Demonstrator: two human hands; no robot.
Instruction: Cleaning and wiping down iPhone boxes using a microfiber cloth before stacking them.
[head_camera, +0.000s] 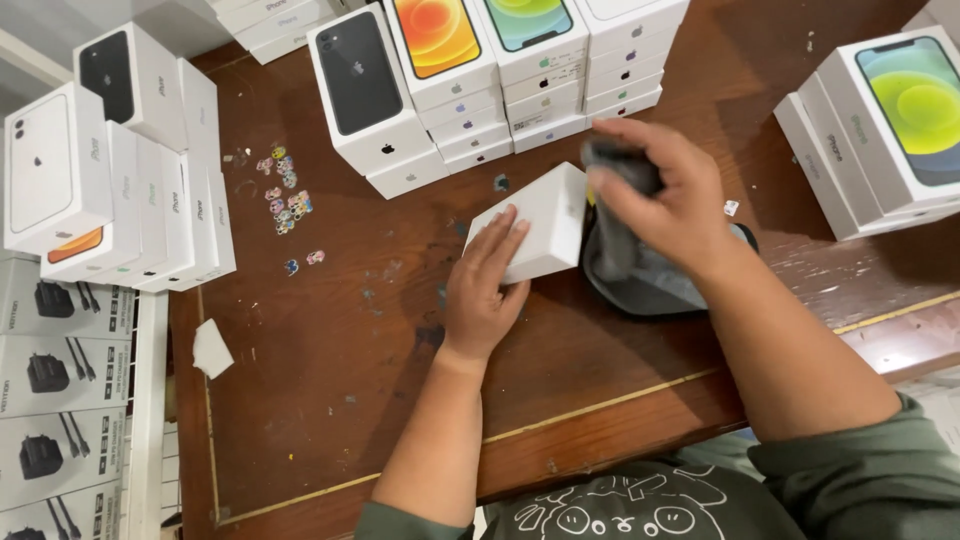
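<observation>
My left hand (483, 285) lies flat on a plain white phone box (542, 215) that rests tilted on the brown wooden table (330, 340). My right hand (665, 195) grips a bunched grey cloth (640, 270) just right of the box, with the cloth's upper end held against the box's far right corner. The rest of the cloth lies on the table under my right wrist.
Stacks of white phone boxes stand at the back centre (470, 80), at the left (110, 160) and at the right edge (880, 120). Small stickers (285, 195) dot the table. A scrap of white paper (210, 348) lies near charger boxes (60, 400) at the lower left.
</observation>
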